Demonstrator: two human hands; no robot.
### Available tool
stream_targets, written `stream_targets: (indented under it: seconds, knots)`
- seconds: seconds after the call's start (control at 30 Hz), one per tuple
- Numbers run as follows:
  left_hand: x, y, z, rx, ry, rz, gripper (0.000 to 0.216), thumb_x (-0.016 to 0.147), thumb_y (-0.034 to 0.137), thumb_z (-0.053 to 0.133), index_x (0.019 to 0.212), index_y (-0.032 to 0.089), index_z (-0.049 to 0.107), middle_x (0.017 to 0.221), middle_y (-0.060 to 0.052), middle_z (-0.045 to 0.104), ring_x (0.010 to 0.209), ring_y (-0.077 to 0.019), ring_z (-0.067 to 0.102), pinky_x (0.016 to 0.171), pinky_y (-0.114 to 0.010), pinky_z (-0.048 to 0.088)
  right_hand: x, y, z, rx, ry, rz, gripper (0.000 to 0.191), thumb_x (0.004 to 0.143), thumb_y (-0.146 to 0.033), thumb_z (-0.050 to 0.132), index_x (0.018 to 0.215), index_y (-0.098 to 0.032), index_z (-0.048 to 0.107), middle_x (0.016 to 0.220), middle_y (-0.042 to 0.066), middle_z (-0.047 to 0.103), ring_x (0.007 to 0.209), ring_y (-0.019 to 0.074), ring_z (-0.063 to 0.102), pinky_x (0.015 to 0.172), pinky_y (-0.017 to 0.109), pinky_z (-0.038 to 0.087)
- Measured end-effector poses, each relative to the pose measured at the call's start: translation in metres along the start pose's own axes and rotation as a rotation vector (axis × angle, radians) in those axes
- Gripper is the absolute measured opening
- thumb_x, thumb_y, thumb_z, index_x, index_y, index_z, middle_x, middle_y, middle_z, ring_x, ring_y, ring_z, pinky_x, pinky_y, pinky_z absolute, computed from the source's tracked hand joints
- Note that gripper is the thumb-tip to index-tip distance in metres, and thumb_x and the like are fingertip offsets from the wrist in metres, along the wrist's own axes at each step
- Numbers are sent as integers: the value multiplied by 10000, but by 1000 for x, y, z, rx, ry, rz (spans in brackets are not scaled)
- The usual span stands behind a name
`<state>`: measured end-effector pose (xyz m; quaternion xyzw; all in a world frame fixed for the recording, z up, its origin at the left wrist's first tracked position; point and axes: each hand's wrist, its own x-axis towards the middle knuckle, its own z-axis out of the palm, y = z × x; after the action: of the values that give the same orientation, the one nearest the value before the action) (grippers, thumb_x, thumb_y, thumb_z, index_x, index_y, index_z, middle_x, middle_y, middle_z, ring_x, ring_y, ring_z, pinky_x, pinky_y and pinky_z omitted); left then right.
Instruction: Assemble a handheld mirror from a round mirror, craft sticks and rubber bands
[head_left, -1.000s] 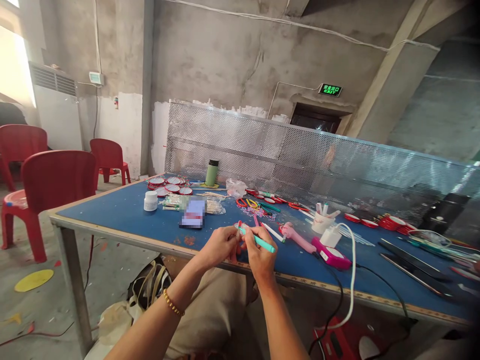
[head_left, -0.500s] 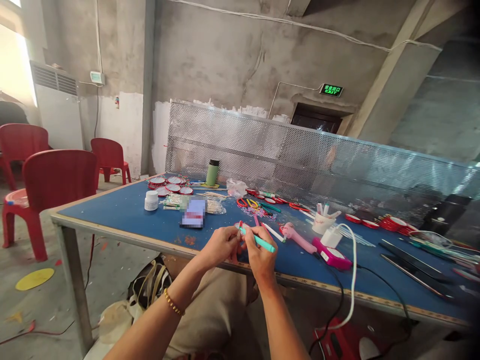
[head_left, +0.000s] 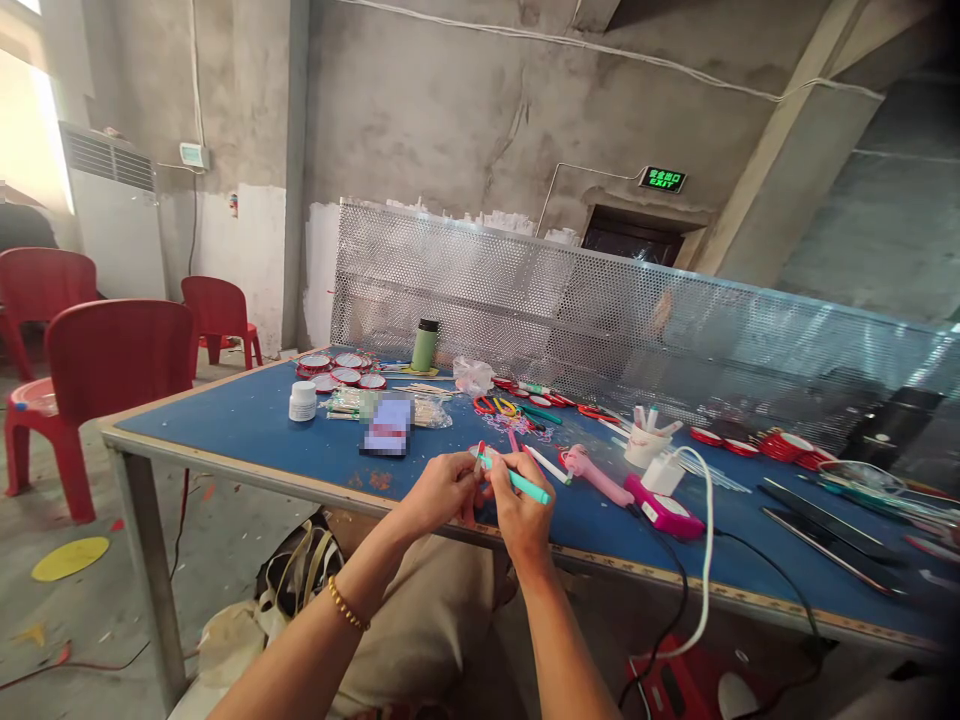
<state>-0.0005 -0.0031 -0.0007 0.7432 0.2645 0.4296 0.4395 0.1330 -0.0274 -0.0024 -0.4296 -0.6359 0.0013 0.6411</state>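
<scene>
My right hand (head_left: 520, 505) is closed around a turquoise marker pen (head_left: 529, 488), whose tip end points left toward my other hand. My left hand (head_left: 444, 490) is pinched on a small red-rimmed piece (head_left: 480, 450), mostly hidden by the fingers. The two hands meet just above the table's front edge, the pen's tip end at the piece. Past them lie scissors (head_left: 504, 406), a heap of thin pink and white loops (head_left: 525, 428), a white pen (head_left: 551, 466) and a pink glue-gun-like tool (head_left: 598, 477).
On the blue table (head_left: 225, 430) are a white bottle (head_left: 302, 402), a phone (head_left: 387, 425), red-rimmed discs (head_left: 346, 376), a green flask (head_left: 425, 346), a cup of pens (head_left: 646, 445) and a magenta power block (head_left: 667, 508) with trailing cables. A perforated metal screen (head_left: 480, 280) borders the back.
Almost nothing differs. Both hands keep their place and grip, with the marker pen at the same spot.
</scene>
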Motion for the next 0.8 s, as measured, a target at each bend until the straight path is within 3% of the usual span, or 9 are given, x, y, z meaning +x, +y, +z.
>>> stream_targets:
  seconds: [0.8]
  knots:
    - [-1, 1, 0, -4, 4, -6, 273, 893, 351, 433, 677, 188, 468, 506, 40, 549, 408, -107, 576, 400, -178, 388, 1, -2, 1, 11, 3, 12, 242, 904, -331, 558, 708, -191, 580, 594, -27, 605, 451, 105, 560, 469, 215, 468]
